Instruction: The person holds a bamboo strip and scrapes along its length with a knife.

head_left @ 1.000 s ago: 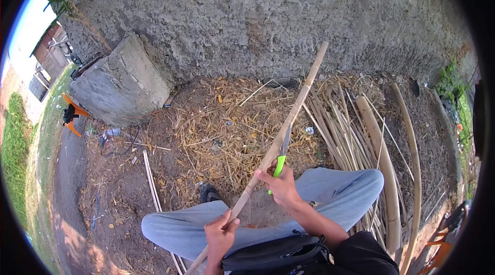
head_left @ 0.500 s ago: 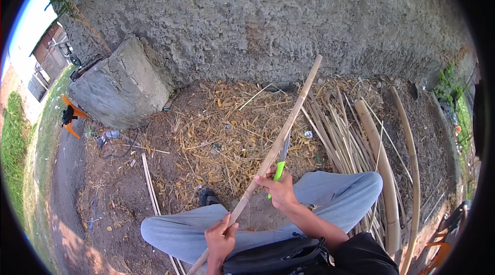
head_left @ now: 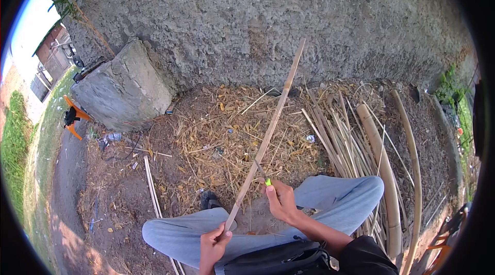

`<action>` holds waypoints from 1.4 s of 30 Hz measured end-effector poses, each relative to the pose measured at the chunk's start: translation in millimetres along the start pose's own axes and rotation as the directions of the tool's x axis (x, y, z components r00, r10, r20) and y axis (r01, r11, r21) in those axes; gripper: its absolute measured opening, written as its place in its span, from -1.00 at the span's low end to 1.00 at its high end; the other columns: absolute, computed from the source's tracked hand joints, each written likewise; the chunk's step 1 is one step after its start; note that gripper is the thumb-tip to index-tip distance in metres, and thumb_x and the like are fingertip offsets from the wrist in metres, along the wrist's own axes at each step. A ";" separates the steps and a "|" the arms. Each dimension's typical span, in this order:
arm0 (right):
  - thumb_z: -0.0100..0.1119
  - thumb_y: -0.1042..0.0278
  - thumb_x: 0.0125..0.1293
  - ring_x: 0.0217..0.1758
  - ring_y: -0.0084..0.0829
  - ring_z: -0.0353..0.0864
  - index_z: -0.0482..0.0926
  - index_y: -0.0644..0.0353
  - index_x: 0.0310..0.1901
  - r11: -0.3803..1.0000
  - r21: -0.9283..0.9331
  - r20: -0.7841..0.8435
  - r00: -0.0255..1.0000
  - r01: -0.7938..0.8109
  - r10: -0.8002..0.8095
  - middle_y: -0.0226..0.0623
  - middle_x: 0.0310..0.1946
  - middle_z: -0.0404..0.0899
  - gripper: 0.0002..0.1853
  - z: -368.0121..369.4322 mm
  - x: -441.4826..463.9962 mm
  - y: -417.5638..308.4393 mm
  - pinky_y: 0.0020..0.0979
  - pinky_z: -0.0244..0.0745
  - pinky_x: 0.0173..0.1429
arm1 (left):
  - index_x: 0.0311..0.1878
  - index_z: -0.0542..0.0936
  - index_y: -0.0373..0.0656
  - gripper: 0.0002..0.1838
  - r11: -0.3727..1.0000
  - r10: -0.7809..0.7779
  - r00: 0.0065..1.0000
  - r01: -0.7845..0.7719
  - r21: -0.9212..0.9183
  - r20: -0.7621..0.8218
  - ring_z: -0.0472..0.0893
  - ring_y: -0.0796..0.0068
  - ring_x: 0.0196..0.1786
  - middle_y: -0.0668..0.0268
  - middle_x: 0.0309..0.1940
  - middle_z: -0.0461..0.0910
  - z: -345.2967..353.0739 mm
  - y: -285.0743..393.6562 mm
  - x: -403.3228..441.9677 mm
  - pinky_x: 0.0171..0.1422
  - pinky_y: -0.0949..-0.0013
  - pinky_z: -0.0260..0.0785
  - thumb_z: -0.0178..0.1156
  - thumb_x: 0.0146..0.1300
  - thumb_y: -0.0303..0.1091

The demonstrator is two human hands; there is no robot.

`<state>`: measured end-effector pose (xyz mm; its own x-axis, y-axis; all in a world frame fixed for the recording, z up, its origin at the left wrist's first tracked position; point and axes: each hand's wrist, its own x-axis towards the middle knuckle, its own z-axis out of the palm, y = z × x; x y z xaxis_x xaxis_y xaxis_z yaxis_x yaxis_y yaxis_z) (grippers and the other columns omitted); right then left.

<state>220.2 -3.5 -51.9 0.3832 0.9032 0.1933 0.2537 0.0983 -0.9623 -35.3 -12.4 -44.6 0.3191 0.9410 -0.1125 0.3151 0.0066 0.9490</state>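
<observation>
My left hand (head_left: 214, 243) is closed round the lower end of a long bamboo strip (head_left: 274, 115), which slants up and away to the right in front of my knees. My right hand (head_left: 281, 200) grips a knife (head_left: 268, 182) by its bright green handle. The knife's blade meets the strip's right edge around its middle; whether it bites into the bamboo is too small to tell. Much of the handle is hidden in my fingers.
Right of my knee lie a heap of split bamboo strips (head_left: 340, 136), a thick bamboo pole (head_left: 382, 172) and a thinner curved pole (head_left: 410, 156). A rough wall (head_left: 247, 27) rises ahead. A concrete block (head_left: 124, 87) stands left, with two strips (head_left: 151, 182) below. Dry leaves cover the ground.
My right hand has let go of the strip and turned the knife so its blade meets the edge. The strip has shifted left and turned; my left hand grips nearer its lower end.
</observation>
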 end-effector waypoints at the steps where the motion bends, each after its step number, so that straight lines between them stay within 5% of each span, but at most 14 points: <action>1: 0.17 0.31 0.41 -0.46 -0.51 0.55 0.58 0.34 0.02 0.985 -0.093 0.020 0.990 0.144 -0.143 -0.28 -0.45 0.58 -0.71 0.3 -4.6 1.3 -0.41 0.42 -0.38 | 0.12 0.61 -0.36 -0.64 0.996 -0.064 0.998 0.065 -0.068 0.023 0.25 0.79 -0.49 0.54 -0.55 0.39 -0.7 1.0 0.1 -0.46 0.58 0.12 0.32 0.29 -0.45; 2: 0.18 0.35 0.38 -0.51 -0.45 0.54 0.59 0.33 0.03 0.942 -0.182 0.053 0.959 0.284 -0.279 -0.23 -0.47 0.56 -0.72 0.5 -7.9 1.9 -0.40 0.42 -0.42 | 0.12 0.61 -0.38 -0.65 0.982 -0.127 0.991 0.133 -0.134 0.051 0.25 0.79 -0.50 0.57 -0.54 0.39 -1.4 1.7 -0.4 -0.47 0.59 0.11 0.31 0.32 -0.41; 5: 0.22 0.37 0.32 -0.62 -0.33 0.49 0.61 0.31 0.04 0.894 -0.274 0.249 0.924 0.355 -0.291 -0.23 -0.50 0.53 -0.70 -3.8 -16.7 -15.0 -0.36 0.38 -0.55 | 0.16 0.59 -0.37 -0.64 0.935 -0.272 0.949 0.300 -0.189 0.159 0.23 0.80 -0.55 0.55 -0.55 0.36 -4.5 2.8 -1.0 -0.51 0.59 0.07 0.26 0.37 -0.37; 11: 0.34 0.23 0.26 -0.65 -0.32 0.54 0.59 0.21 0.07 0.758 -0.386 0.295 0.849 0.525 -0.438 -0.34 -0.54 0.50 -0.61 -1.7 -21.3 -8.3 -0.29 0.35 -0.66 | 0.19 0.52 -0.46 -0.59 0.799 -0.252 0.908 0.391 -0.456 0.336 0.16 0.80 -0.61 0.53 -0.61 0.31 -3.3 -6.2 -3.7 -0.55 0.60 0.02 0.12 0.48 -0.28; 14: 0.35 0.17 0.24 -0.65 -0.37 0.54 0.60 0.18 0.04 0.665 -0.462 0.339 0.810 0.587 -0.479 -0.38 -0.57 0.47 -0.61 -4.3 -20.1 -4.9 -0.31 0.33 -0.68 | -0.08 0.54 -0.50 -0.61 0.820 -0.277 0.910 0.392 -0.418 0.309 0.16 0.79 -0.64 0.45 -0.64 0.31 -1.8 -0.9 -5.2 -0.57 0.61 0.05 0.09 0.50 -0.21; 18: 0.36 0.16 0.22 -0.66 -0.40 0.55 0.62 0.17 -0.01 0.648 -0.545 0.238 0.839 0.533 -0.489 -0.41 -0.59 0.46 -0.64 -9.5 -10.6 -9.0 -0.33 0.31 -0.69 | -0.07 0.53 -0.52 -0.59 0.858 -0.282 0.922 0.367 -0.361 0.267 0.17 0.78 -0.64 0.45 -0.64 0.32 1.3 1.2 -13.5 -0.57 0.60 0.05 0.06 0.51 -0.21; 20: 0.37 0.17 0.21 -0.66 -0.40 0.54 0.63 0.16 -0.06 0.611 -0.537 0.248 0.802 0.581 -0.544 -0.43 -0.59 0.45 -0.67 -12.6 -7.4 -8.9 -0.34 0.31 -0.69 | -0.10 0.57 -0.44 -0.66 0.834 -0.294 0.903 0.403 -0.377 0.313 0.16 0.78 -0.60 0.50 -0.64 0.31 -0.1 -1.5 -17.2 -0.36 0.55 0.31 0.06 0.52 -0.26; 24: 0.39 0.17 0.18 -0.67 -0.41 0.54 0.63 0.15 -0.09 0.612 -0.567 0.210 0.815 0.551 -0.540 -0.45 -0.60 0.44 -0.67 -17.5 0.4 -18.1 -0.35 0.32 -0.68 | -0.12 0.58 -0.41 -0.70 0.896 -0.240 0.935 0.317 -0.310 0.262 0.14 0.77 -0.61 0.52 -0.66 0.29 -4.2 -45.0 -27.0 -0.01 0.34 0.47 0.03 0.53 -0.30; 27: 0.40 0.18 0.17 -0.68 -0.40 0.53 0.64 0.15 -0.10 0.594 -0.568 0.204 0.797 0.570 -0.569 -0.44 -0.61 0.45 -0.68 -21.5 6.2 -18.1 -0.35 0.32 -0.68 | -0.03 0.57 -0.40 -0.69 0.963 -0.032 0.951 0.112 -0.247 0.308 0.42 0.57 -0.55 0.34 -0.51 0.51 -9.2 -66.8 -32.2 0.25 0.12 0.41 0.15 0.45 -0.26; 29: 0.39 0.20 0.18 -0.70 -0.41 0.51 0.65 0.14 -0.11 0.602 -0.651 0.109 0.841 0.463 -0.529 -0.44 -0.62 0.47 -0.70 -25.7 11.4 -17.5 -0.35 0.31 -0.69 | -0.57 0.49 -0.16 -0.47 0.915 -0.343 0.918 0.375 -0.150 0.201 0.30 0.64 -0.58 0.48 -0.69 0.37 -10.0 18.7 -37.0 -0.50 0.42 0.11 0.18 0.37 0.08; 39: 0.33 0.26 0.23 -0.73 -0.32 0.47 0.69 0.22 -0.15 0.688 -0.636 -0.064 0.866 0.348 -0.496 -0.28 -0.58 0.58 -0.76 -54.5 49.3 -15.0 -0.33 0.33 -0.65 | -0.52 0.56 -0.20 -0.45 0.974 -0.225 0.957 0.228 0.004 0.184 0.31 0.68 -0.54 0.51 -0.67 0.36 -33.2 -12.0 -66.0 -0.47 0.44 0.12 0.13 0.40 0.10; 42: 0.35 0.26 0.24 -0.74 -0.37 0.50 0.69 0.20 -0.19 0.636 -0.675 -0.117 0.797 0.373 -0.592 -0.31 -0.62 0.57 -0.78 -72.9 69.5 -5.0 -0.35 0.28 -0.69 | -0.46 0.63 -0.22 -0.46 0.961 -0.276 0.932 0.270 0.056 0.236 0.31 0.67 -0.54 0.51 -0.67 0.36 -44.1 -27.5 -73.1 -0.47 0.43 0.12 0.13 0.41 0.11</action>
<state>310.3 28.3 -19.7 0.2597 0.6129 0.7463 0.9040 0.1176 -0.4111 -106.8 -66.5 -49.5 0.4218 0.7949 -0.4362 0.4393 0.2417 0.8652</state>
